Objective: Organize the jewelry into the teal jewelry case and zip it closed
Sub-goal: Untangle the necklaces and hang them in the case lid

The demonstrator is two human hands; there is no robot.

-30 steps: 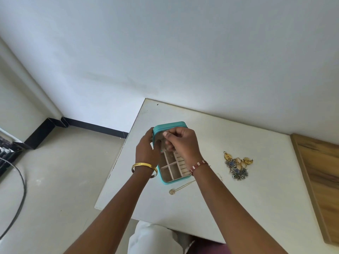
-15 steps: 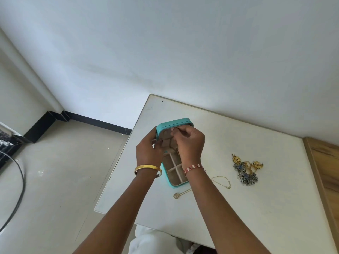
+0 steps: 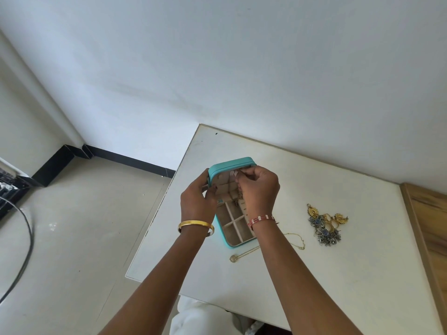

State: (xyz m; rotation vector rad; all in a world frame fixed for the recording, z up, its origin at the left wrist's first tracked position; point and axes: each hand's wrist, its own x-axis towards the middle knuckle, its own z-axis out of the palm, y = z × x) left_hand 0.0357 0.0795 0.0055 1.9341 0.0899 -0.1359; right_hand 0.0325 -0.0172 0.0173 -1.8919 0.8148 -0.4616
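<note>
Since half a second ago, my hands stayed at the open teal case (image 3: 232, 165) on the table (image 3: 338, 274): left hand (image 3: 197, 199) gripped its lid edge, right hand (image 3: 258, 189) pinched a thin chain (image 3: 239, 195) inside; earrings (image 3: 325, 224) lay nearby.

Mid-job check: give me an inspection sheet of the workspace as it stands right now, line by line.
Surface: white table, set against the wall.
Job's things: teal jewelry case open on the table, lid upright, the tray compartments in view bare; a thin chain hangs inside the lid. Pile of earrings lies right of the case; gold necklace lies just in front of it.
Clutter: nothing seen.
Grippers: left hand holds the lid's left edge; right hand pinches something small at the lid's top, item too small to tell.
Cables: black cable curves across the floor at left.
Surroundings: plain wall, black baseboard, wooden panel at right.
</note>
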